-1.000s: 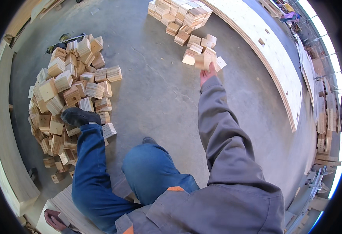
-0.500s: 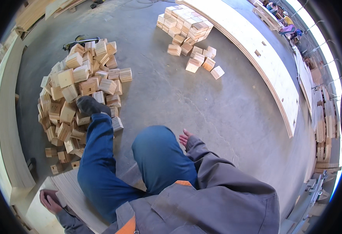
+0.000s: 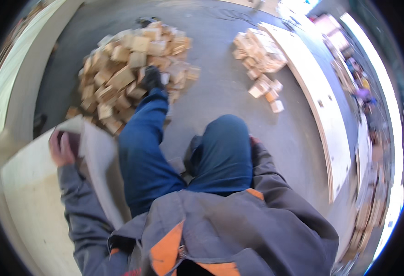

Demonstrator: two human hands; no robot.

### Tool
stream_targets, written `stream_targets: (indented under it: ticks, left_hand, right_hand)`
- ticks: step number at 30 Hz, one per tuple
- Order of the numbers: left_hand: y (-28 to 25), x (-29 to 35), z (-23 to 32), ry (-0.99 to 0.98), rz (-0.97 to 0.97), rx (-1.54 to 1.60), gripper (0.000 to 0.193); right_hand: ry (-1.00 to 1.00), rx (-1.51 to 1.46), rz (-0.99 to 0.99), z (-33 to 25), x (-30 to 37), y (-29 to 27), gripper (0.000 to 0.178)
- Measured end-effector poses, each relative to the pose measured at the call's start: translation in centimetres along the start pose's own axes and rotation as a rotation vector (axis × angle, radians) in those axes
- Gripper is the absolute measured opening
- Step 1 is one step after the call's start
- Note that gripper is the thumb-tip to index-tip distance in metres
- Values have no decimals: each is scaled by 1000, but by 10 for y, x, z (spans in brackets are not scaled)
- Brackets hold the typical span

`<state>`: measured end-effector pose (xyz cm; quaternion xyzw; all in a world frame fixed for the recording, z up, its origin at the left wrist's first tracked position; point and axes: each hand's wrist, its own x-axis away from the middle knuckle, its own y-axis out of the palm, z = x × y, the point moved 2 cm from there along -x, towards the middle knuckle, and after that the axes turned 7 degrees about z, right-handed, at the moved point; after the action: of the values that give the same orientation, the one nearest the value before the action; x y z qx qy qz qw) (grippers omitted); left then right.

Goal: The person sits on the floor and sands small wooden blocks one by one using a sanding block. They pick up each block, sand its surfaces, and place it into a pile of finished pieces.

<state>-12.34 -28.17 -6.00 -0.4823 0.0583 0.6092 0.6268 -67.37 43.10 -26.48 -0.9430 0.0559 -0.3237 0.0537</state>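
My left hand lies at a dark opening near the corner of a stack of pale plywood sheets. Its fingers are stretched out with gaps between them; nothing held shows. Just a sliver of my right hand appears beside my right knee, and its fingers are hidden. A large heap of loose wooden blocks spreads over the floor ahead on the left. My left shoe rests against or on this heap. The picture is smeared by motion.
A tighter stack of wooden blocks stands at the far right, with a few loose blocks before it. Long plywood sheets run along the right. A tall pale panel edge borders the left. People are in the distance.
The view has swung, so the blocks sit farther right and higher. My right hand, earlier plainly visible with fingers apart, is now mostly behind my knee. My left hand stays at the opening.
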Motion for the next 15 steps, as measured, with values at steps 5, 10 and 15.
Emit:
stream_targets:
  ticks: [5,10,15]
  left_hand:
    - [5,-4,21,27,64,167,36]
    - [-3,-2,16,-36,105,285,33]
    - [0,-1,31,-69,108,354,32]
  right_hand:
    - [-212,20,-26,-59,29,23,33]
    - [-292,4,-64,-93,85,39,40]
    - [-334,32,-36,-126,125,37,47]
